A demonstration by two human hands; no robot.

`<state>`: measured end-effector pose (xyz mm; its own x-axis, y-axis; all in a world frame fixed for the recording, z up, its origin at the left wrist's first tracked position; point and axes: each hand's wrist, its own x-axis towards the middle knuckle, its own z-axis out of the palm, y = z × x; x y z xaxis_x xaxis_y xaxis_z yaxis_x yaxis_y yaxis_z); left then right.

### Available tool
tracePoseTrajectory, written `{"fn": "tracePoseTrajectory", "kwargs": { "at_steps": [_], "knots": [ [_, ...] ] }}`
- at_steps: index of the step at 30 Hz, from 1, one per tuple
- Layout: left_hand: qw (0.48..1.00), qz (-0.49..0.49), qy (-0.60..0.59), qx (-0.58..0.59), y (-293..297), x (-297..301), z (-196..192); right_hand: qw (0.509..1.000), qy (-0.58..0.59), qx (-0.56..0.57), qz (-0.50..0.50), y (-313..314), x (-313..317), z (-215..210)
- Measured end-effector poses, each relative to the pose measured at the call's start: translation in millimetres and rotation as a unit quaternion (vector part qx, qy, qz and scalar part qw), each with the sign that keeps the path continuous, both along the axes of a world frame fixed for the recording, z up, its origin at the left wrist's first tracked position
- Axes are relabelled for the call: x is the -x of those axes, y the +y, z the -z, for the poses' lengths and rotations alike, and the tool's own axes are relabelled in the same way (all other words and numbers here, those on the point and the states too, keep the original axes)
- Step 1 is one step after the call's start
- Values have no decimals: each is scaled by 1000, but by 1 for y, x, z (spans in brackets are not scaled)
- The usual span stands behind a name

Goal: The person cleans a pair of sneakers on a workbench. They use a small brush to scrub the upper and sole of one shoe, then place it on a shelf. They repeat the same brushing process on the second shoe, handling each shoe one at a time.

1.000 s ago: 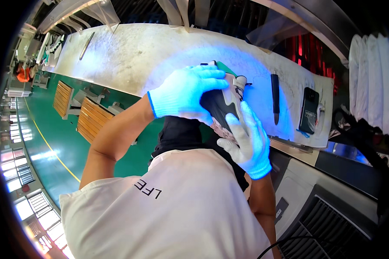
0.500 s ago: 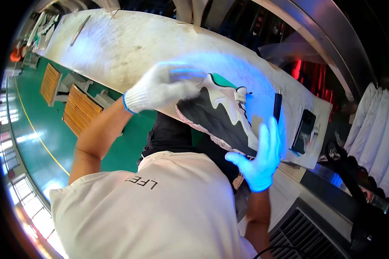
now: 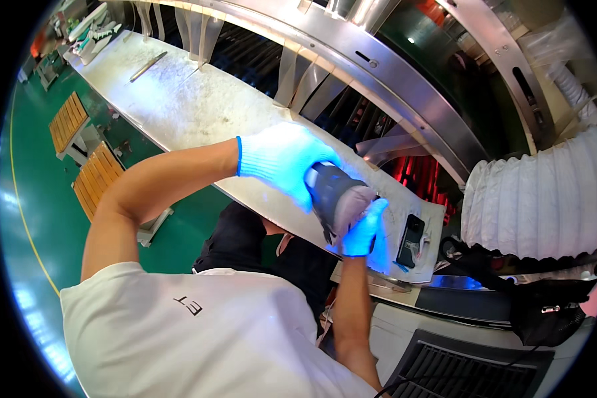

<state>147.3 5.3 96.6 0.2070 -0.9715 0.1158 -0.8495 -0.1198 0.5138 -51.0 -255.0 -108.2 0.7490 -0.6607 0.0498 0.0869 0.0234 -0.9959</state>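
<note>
I hold a grey and black shoe (image 3: 338, 194) up in front of me with both gloved hands, above the long metal workbench (image 3: 199, 113). My left hand (image 3: 282, 162), in a white knit glove lit bluish, wraps over the shoe's upper end. My right hand (image 3: 365, 229), gloved the same way, grips the shoe's lower end from beneath. The shoe points end-on at the camera, so its sides are mostly hidden.
A black phone-like device (image 3: 411, 239) lies at the bench's right end. A white ribbed duct (image 3: 544, 199) runs at right, above a black bag (image 3: 544, 312). Curved metal framing (image 3: 378, 60) arches behind the bench. Wooden pallets (image 3: 89, 166) stand on the green floor at left.
The shoe has turned from side-on to end-on toward the camera. My right hand has shifted from an open palm beside it to a grip underneath. The view has swung up and to the right.
</note>
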Motion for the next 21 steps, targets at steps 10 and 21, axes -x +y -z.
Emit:
{"fn": "tracePoseTrajectory", "kwargs": {
  "at_steps": [10,21],
  "knots": [
    [992,-35,-14,-123,-27,47,-64,988,-154,-21,-7,43,34,-85],
    [995,-53,-57,-67,-41,58,-58,898,-424,-98,-59,69,15,-130]
  ]
}}
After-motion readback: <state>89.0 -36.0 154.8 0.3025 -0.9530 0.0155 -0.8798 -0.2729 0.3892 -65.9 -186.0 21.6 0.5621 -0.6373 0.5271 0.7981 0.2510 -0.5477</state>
